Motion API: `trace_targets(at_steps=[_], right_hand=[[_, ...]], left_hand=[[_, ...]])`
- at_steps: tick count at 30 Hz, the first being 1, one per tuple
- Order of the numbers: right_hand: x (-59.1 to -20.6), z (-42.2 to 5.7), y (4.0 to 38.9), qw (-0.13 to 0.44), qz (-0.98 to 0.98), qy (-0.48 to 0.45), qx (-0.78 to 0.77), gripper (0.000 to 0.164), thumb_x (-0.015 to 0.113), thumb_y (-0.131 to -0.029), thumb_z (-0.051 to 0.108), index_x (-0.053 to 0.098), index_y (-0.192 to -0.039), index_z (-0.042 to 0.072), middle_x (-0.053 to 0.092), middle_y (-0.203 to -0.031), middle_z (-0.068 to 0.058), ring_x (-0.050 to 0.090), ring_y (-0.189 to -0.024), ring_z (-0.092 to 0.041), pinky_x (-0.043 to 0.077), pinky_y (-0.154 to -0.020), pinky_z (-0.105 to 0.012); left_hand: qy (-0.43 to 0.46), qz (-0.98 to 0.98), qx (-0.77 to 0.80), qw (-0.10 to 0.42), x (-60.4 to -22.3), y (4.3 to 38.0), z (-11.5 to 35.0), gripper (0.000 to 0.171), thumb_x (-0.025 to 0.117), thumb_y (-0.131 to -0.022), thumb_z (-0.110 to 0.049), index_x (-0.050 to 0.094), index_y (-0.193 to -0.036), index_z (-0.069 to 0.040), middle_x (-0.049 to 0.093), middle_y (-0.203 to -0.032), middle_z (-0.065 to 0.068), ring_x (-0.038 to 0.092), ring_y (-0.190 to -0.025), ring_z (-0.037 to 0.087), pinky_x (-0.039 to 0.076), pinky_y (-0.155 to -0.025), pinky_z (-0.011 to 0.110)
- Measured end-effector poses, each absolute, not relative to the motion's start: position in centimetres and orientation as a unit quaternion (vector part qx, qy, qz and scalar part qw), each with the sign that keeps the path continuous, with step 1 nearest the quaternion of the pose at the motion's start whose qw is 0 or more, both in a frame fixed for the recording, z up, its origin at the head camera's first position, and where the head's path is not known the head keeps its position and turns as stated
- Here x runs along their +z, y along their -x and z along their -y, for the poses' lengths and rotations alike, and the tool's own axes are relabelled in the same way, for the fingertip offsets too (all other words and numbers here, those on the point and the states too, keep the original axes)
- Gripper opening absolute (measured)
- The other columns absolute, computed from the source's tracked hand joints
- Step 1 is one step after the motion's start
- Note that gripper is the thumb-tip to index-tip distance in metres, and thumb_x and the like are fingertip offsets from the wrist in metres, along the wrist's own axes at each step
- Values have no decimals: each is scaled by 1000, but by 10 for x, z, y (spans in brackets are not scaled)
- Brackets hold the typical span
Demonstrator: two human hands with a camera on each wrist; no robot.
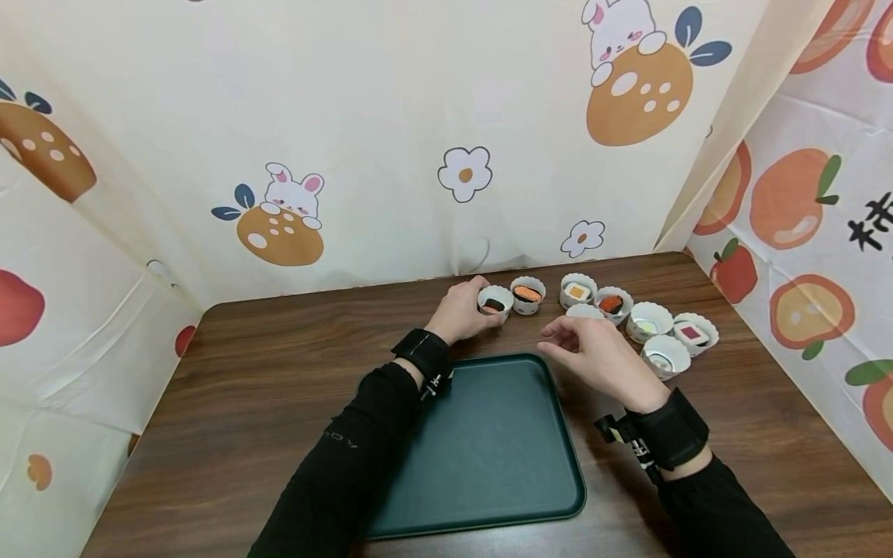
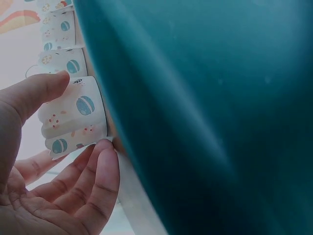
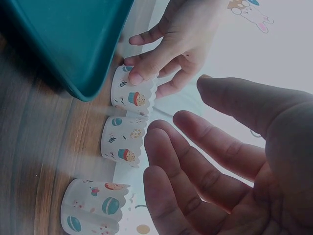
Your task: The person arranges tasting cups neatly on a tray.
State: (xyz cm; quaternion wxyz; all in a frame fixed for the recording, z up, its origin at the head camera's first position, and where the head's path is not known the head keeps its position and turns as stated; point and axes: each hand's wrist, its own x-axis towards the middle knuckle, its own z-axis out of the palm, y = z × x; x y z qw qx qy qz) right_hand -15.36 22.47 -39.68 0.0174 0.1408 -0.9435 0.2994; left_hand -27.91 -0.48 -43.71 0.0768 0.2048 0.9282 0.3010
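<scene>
A big cloth [image 1: 391,116] with bunnies and flowers hangs behind the brown table [image 1: 279,364]. The table's near edge is cut off in the head view. Lots of wood shows left of the green tray [image 1: 495,457], and a thin strip of it runs between the tray's far edge and the cups. The left sleeve [image 1: 342,465] hides much of the tray's left side, but its right edge shows.

The right hand [image 1: 600,353] is up in the air near the tray's far right corner. Its fingers are loose and a bit bent, with nothing in them. It covers part of one cup.

The left hand [image 1: 460,310] is partly closed, with its thumb and fingers around a paper cup [image 2: 73,117] at the left end of the group, by the table's back edge. The next cup [image 1: 525,309] is just beside it. The black and orange bit [image 1: 493,305] inside the held cup is too small to name.
</scene>
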Motion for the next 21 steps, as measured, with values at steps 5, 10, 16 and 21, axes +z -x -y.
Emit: trace_targets(at_steps=[5,10,16,21], right_hand=[[-397,-225,154,18,943,-141,300,15,74,-103,25,79,-110,13,76,-93,2,67,-85,-11,54,-78,-33],[-397,-225,156,15,945,-139,295,15,74,-103,25,80,-110,13,76,-93,2,67,-84,-10,54,-78,-34],[-396,-225,155,15,945,-139,294,15,74,-102,24,80,-110,13,75,-92,2,66,-83,-11,53,-77,-33],[-396,-226,156,11,947,-136,292,15,74,-103,25,80,-110,13,76,-93,2,67,-84,-11,54,-78,-34]], left_hand=[[-203,-928,304,74,-438,279,5,52,83,-95,-32,60,-136,-8,69,-134,14,66,-120,29,55,-104,43],[-202,-929,301,72,-438,278,5,49,83,-95,-32,61,-132,-8,70,-131,13,66,-116,28,56,-101,42],[-204,-929,299,73,-437,278,6,49,83,-95,-32,60,-131,-9,70,-130,13,65,-113,27,55,-98,41],[-201,-932,293,71,-438,279,7,49,83,-95,-33,60,-132,-10,70,-128,12,65,-112,27,56,-96,41]])
